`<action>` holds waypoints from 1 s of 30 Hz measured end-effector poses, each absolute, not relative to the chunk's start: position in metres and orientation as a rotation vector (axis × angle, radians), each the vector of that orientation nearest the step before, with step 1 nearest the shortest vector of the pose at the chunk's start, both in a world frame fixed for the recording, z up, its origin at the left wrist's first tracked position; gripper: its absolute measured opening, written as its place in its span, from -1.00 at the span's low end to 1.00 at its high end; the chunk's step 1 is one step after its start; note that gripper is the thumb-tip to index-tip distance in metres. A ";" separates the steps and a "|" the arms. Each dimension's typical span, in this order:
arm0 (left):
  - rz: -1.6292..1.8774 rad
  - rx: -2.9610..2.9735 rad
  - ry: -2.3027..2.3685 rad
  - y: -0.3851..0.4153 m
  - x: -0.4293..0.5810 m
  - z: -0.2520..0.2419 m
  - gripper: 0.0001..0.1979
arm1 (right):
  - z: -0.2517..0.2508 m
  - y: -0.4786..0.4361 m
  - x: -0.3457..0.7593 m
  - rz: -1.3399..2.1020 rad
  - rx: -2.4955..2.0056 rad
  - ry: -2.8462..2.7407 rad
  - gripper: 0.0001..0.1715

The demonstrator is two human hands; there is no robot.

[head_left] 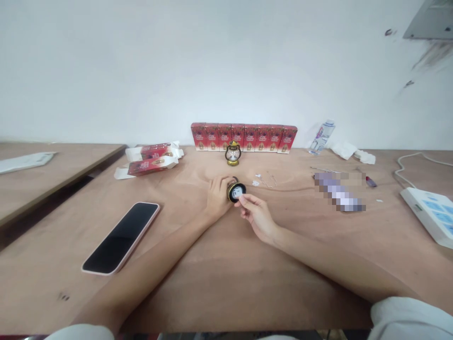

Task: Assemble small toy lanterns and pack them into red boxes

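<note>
My left hand point(218, 196) is wrapped round a small black-and-gold lantern point(231, 198), tipped so that its round underside faces me. A pale panel shows inside the black rim of that base. The thumb and fingers of my right hand point(257, 215) are pinched together at the lower edge of the base. Whatever sits between those fingertips is too small to make out. Behind my hands, a second lantern point(232, 155) of the same kind stands upright. Just right of the held lantern lie small white scraps point(255, 182) and thin loose strands point(271, 178).
Several red boxes point(244, 137) stand in a row against the wall. Opened red boxes point(152, 163) lie at left, with a phone point(122, 238) nearer me. To the right are a bottle point(321, 137), crumpled tissue point(344, 150), a blurred purple packet point(336, 191) and a white power strip point(430, 212).
</note>
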State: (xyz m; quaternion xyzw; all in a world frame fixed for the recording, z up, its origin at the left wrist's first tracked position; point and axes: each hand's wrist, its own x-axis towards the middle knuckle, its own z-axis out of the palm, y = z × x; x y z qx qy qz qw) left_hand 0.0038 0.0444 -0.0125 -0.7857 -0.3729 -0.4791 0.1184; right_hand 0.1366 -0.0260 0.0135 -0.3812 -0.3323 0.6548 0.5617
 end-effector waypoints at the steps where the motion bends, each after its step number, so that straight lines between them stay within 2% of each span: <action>1: -1.404 -2.295 -1.093 0.044 0.004 -0.012 -0.70 | 0.013 -0.026 0.137 1.542 -0.895 -0.779 -0.65; 30: -1.355 -2.282 -1.077 0.044 0.003 -0.012 -0.68 | 0.015 -0.024 0.138 1.517 -0.924 -0.837 -0.61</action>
